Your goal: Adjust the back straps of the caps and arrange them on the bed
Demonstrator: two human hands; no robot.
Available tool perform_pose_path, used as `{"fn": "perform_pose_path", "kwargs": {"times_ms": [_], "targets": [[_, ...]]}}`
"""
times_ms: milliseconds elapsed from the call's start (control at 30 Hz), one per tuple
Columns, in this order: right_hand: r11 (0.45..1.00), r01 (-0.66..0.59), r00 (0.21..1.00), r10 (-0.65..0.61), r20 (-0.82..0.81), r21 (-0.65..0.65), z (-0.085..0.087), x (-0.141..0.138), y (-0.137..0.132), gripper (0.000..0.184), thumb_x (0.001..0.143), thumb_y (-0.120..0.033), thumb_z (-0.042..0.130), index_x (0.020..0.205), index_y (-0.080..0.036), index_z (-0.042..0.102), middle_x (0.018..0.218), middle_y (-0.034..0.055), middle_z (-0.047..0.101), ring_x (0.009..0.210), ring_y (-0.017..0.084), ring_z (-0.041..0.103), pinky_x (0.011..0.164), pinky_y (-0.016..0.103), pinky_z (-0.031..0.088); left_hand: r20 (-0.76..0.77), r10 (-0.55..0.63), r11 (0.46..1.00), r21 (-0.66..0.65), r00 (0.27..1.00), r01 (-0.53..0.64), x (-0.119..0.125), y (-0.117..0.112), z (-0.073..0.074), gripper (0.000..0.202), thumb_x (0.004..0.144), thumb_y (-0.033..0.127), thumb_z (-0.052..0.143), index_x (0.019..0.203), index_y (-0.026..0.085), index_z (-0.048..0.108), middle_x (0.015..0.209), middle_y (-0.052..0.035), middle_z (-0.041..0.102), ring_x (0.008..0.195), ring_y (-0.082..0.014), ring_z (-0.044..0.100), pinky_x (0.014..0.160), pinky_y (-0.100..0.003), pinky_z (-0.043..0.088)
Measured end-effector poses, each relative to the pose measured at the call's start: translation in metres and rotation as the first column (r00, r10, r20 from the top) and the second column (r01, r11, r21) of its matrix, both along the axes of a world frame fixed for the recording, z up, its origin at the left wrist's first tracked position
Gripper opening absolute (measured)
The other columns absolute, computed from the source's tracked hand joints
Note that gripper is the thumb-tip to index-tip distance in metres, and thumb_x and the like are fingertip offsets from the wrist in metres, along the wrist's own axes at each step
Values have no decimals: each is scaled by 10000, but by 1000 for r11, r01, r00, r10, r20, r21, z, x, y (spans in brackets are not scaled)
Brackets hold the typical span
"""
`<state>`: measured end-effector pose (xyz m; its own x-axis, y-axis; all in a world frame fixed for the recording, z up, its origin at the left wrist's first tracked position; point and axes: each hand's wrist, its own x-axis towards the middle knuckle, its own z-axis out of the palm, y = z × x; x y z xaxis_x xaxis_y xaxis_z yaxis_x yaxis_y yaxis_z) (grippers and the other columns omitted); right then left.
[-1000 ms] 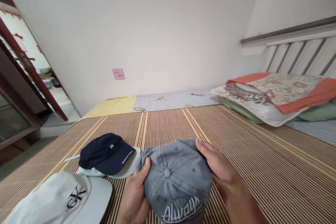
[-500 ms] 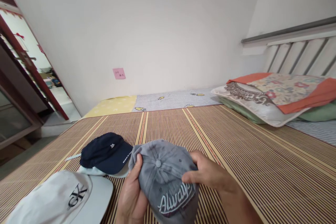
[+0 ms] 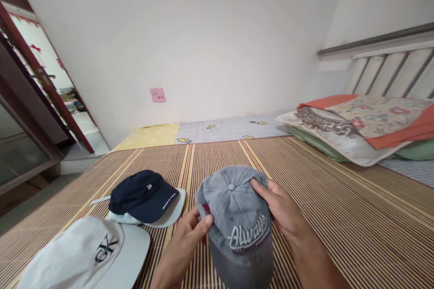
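Note:
Between my two hands is a grey baseball cap [image 3: 233,207] with "Always" stitched on its front, its crown facing up and its brim pointing toward me. My left hand [image 3: 185,239] grips the cap's left edge, thumb on the outside near a small red patch. On the other side, my right hand [image 3: 281,207] holds the crown with the thumb on top; most of its fingers are hidden behind the cap. To the left lies a navy cap [image 3: 142,194] resting on a pale cap [image 3: 179,205]. Nearer me sits a white cap [image 3: 77,253] with black "CK"-like letters.
A striped bamboo mat [image 3: 217,153] covers the bed. Pillows [image 3: 325,137] with an orange floral cloth [image 3: 379,115] lie at the right by the slatted headboard [image 3: 389,70]. A pink note [image 3: 158,95] is stuck on the wall, and a doorway [image 3: 77,113] stands at the left.
The grey cap has shifted right and slightly up, away from the navy cap, and more of its brim shows. My left hand has moved its hold onto the cap's left edge.

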<state>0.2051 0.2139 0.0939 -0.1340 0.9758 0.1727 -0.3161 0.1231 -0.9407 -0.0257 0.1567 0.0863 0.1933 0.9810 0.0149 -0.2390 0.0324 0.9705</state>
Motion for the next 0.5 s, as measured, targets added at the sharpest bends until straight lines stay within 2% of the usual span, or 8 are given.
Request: {"fn": "perform_pose_path", "kwargs": {"times_ms": [100,167,233,300,367,500], "targets": [[995,2,977,-24,212,104,-1,6,4,422,881,-569,740,1083,-204,803,1133,100,803,1113,304,721,1083,460,501,-92,-142,986,74,986,149,4,1,0,462,875,450,770,1272,214,743,1108,-110,796,1015,-282,719,992,-432,528],[989,-50,913,-12,407,142,-3,5,4,409,913,-558,695,1076,-197,798,1116,104,800,1104,315,718,1045,468,520,-121,-110,986,109,986,124,7,3,-3,404,890,437,740,1220,206,763,1038,-96,795,974,-265,711,940,-396,534],[984,-68,833,-36,552,166,-4,2,3,365,948,-521,648,1050,-201,792,1054,97,799,1078,315,721,1003,462,538,-209,11,989,146,978,20,6,6,-8,357,895,418,713,1164,193,779,924,-73,781,867,-235,688,819,-336,541],[980,-82,791,-46,610,181,-4,-2,1,322,977,-475,607,1044,-212,781,1017,84,794,1051,299,725,976,441,548,-278,178,972,202,944,-124,0,10,-12,348,894,407,686,1147,184,776,818,-41,743,722,-192,624,661,-275,502],[978,-117,804,-9,595,173,-2,-5,-1,315,986,-449,587,1120,-222,759,1078,88,788,1068,281,724,990,431,546,-299,339,928,262,892,-265,-11,13,-14,351,883,411,674,1126,176,769,751,-14,700,623,-159,543,567,-242,441],[989,-64,844,-19,536,136,-1,-4,1,456,952,-488,634,1320,-221,676,1279,139,736,1201,285,688,1073,475,508,-245,592,794,341,768,-504,-45,14,-12,374,816,452,713,1051,163,747,725,6,666,603,-148,504,562,-242,437]]}}
